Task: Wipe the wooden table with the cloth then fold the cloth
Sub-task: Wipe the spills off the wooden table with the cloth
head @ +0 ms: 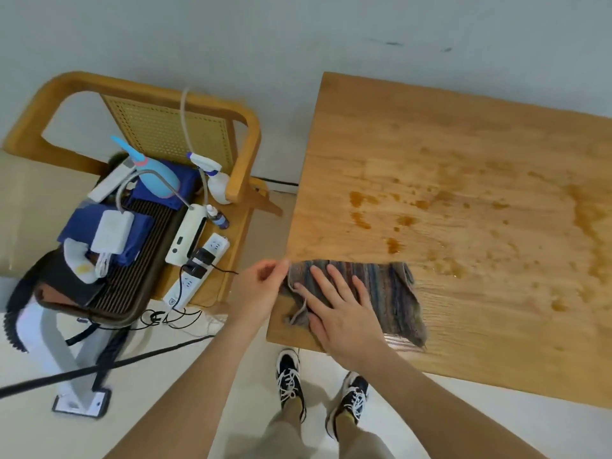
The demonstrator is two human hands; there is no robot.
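A striped, multicoloured cloth (390,293) lies spread on the near left corner of the wooden table (463,154). My right hand (341,309) rests flat on the cloth's left half, fingers spread. My left hand (261,289) is at the table's left edge and pinches the cloth's far left corner between thumb and fingers. Wet brown patches and droplets (397,223) cover the table's middle and right part.
A wooden chair (238,167) stands left of the table, loaded with a spray bottle (215,180), power strips (198,270), a dark tray and blue fabric. Cables run over the floor. My two feet in dark sneakers (291,376) stand below the table's near edge.
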